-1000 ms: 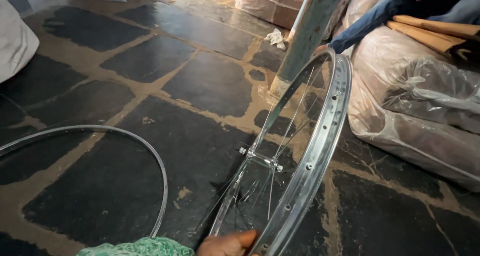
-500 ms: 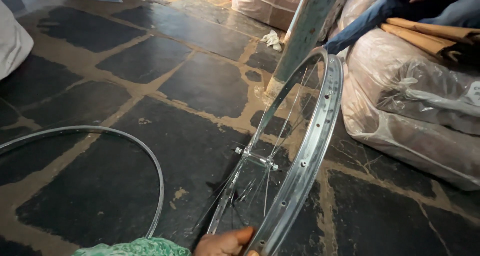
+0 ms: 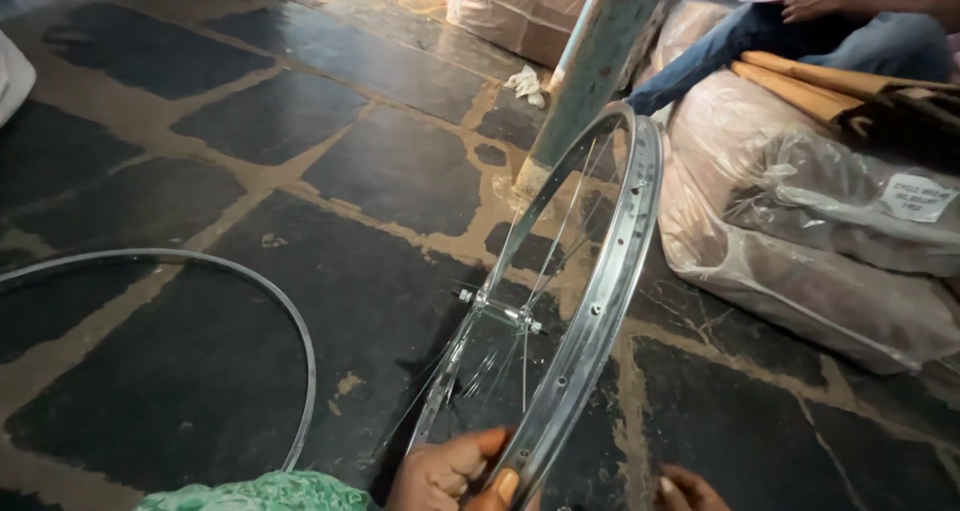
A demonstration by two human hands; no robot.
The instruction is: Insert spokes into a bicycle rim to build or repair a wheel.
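A silver bicycle wheel [image 3: 612, 271] stands upright on its edge in the middle of the head view, with thin spokes running to a hub and axle [image 3: 498, 311]. My left hand [image 3: 448, 473], in a green sleeve, grips the wheel's near rim at the bottom edge, thumb pressed on the metal. Only the knuckles of my right hand [image 3: 686, 491] show at the bottom edge, just right of the rim and apart from it. Whether that hand holds anything is hidden.
A bare metal rim [image 3: 296, 341] lies flat on the dark stone floor at the left. A blue-grey post [image 3: 598, 61] rises behind the wheel. Plastic-wrapped bundles [image 3: 800, 261] lie at the right, where another person sits in jeans [image 3: 800, 31].
The wheel has drifted a little to the left in view. My right hand has come into sight at the bottom edge. My left hand keeps its grip on the rim.
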